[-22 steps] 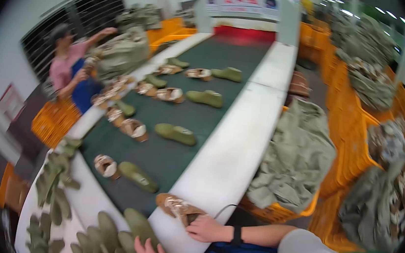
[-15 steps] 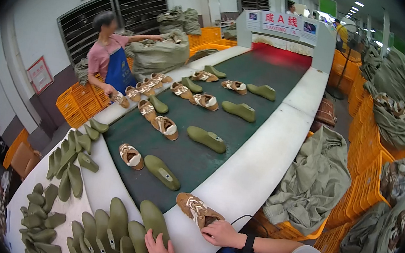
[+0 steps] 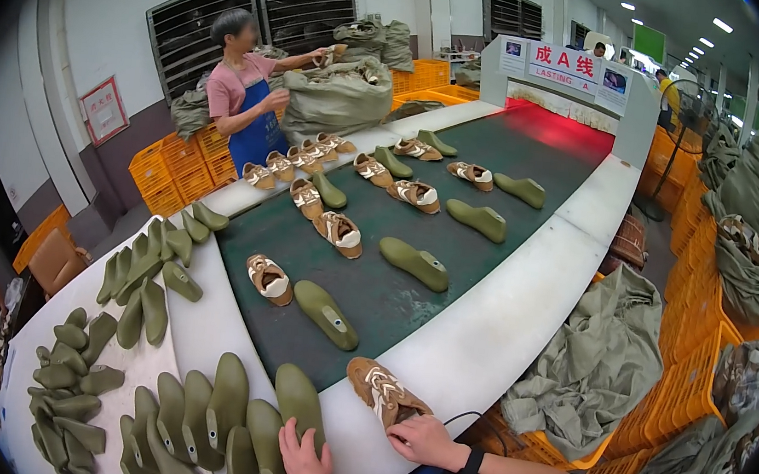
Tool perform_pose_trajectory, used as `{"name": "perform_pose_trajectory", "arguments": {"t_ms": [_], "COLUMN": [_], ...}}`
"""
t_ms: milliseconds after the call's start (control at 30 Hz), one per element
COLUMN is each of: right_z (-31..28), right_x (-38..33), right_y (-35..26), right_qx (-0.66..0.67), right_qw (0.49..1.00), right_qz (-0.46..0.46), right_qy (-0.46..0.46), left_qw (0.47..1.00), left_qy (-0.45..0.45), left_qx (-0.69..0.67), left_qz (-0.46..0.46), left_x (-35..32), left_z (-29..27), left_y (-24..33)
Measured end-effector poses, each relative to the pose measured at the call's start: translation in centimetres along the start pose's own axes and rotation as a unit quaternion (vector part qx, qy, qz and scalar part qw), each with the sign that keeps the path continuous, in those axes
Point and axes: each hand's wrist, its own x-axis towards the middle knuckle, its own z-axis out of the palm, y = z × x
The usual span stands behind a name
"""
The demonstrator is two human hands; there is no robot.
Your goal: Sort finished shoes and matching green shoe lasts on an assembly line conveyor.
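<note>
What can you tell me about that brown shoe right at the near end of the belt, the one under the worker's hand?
The brown shoe upper looks like soft suede-like material with pale cream laces or straps criss-crossing its top. It seems floppy and unfinished; no sole can be made out. It lies flat, toe pointing away and to the left, straddling the near edge of the dark green belt and the white rim. The right hand rests its fingertips on the heel end. The left hand is apart from it, on a green shoe last alongside.

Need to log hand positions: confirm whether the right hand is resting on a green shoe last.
No, the right hand rests on a brown shoe upper at the belt's edge; the left hand touches a green last.
</note>
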Motion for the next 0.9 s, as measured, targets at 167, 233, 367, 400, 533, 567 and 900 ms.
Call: {"name": "perform_pose_trajectory", "arguments": {"t_ms": [167,233,367,400,533,567,900], "right_z": [-0.4,-0.8,2.0,1.8,1.8,1.6,1.7], "right_x": [-0.1,-0.6,-0.8,-0.4,-1.1,-1.3,-0.9], "right_y": [0.0,0.5,1.6,1.4,1.9,1.7,1.4], "right_qx": [-0.009,-0.015,0.012,0.037,0.015,0.012,0.021], "right_qw": [1.0,1.0,1.0,0.999,1.0,1.0,0.999], "right_qz": [0.012,0.022,0.017,-0.004,0.006,0.02,0.005], "right_qy": [0.014,0.016,-0.011,0.008,-0.002,0.008,0.043], "left_qw": [1.0,0.999,0.998,0.997,0.998,0.997,0.997], "left_qy": [-0.014,-0.019,0.006,0.026,-0.008,-0.017,-0.029], "left_qx": [-0.014,0.015,0.03,0.027,0.022,0.019,0.019], "left_qz": [0.017,0.022,0.058,0.062,0.055,0.069,0.075], "left_x": [0.9,1.5,1.0,0.7,0.9,0.9,1.1], "left_z": [-0.2,-1.1,-1.5,-1.2,-1.3,-1.3,-1.5], "left_y": [0.6,1.9,1.4,0.9,2.5,2.6,2.4]}}
